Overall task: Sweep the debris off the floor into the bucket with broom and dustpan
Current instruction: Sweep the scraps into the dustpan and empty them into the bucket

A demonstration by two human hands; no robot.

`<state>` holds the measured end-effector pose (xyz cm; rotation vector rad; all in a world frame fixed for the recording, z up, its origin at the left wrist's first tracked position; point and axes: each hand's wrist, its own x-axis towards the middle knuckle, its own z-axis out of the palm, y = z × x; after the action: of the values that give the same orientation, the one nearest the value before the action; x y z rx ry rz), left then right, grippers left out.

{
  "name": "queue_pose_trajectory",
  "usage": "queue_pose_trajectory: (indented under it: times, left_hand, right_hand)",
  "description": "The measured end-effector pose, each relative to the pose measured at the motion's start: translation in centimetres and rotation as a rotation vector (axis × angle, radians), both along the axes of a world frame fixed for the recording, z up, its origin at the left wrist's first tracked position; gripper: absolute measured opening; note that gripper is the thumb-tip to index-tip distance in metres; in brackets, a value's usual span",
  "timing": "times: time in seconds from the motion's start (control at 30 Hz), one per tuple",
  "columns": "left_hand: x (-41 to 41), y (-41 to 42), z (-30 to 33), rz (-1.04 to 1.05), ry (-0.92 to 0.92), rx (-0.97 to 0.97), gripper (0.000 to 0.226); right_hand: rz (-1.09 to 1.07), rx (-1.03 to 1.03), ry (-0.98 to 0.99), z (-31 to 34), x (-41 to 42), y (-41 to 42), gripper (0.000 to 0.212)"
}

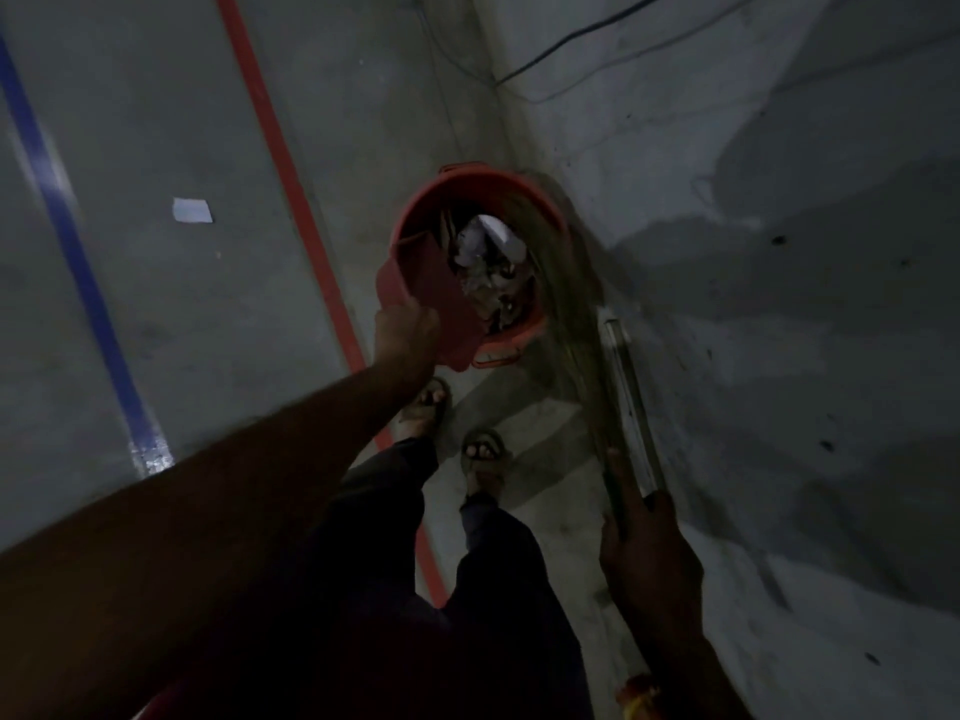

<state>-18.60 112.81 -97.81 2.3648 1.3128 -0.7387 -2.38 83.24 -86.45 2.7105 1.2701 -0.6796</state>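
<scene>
From the head view: the red bucket (480, 262) stands on the grey floor (182, 122) against the wall (779, 174), just past the person's sandalled feet (452, 428). The left hand (408, 337) is clenched around the handle of the red dustpan (441, 298), which is tipped over the bucket's rim at about 7 o'clock of the opening, its blade reaching inside. Crumpled paper debris (488, 252) lies heaped in the bucket, at 1 o'clock from that hand. The right hand (641, 543) grasps the broom (566, 309); its bristles run up toward 11 o'clock from the hand and brush across the bucket's right rim. One white scrap (192, 210) lies on the floor at 9 o'clock of the bucket, well apart, between a blue stripe (67, 226) and a red stripe (291, 168).
</scene>
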Motion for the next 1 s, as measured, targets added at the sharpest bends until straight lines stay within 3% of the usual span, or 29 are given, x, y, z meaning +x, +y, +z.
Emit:
queue_pose_trajectory:
  times: [0.13, 0.4, 0.77, 1.0]
  left_hand:
    - [-2.7, -3.6, 2.7, -0.022, 0.041, 0.057, 0.043]
    - [-7.8, -12.7, 9.4, 0.269, -0.092, 0.139, 0.061]
    - [-16.2, -20.3, 18.9, 0.648, -0.274, 0.481, 0.036]
    - [-26.9, -24.4, 20.7, 0.899, -0.228, 0.595, 0.030]
  right_hand:
    - [0.093, 0.014, 0.082, 2.2, -0.1, -1.0, 0.081]
    - [0.332, 0.189, 0.166, 5.4, -0.4, 0.2, 0.078]
    - [0.764, 0.449, 0.219, 10.6, -5.8, 2.3, 0.068]
    - [1.019, 0.406, 0.217, 11.8, -14.2, 5.0, 0.073]
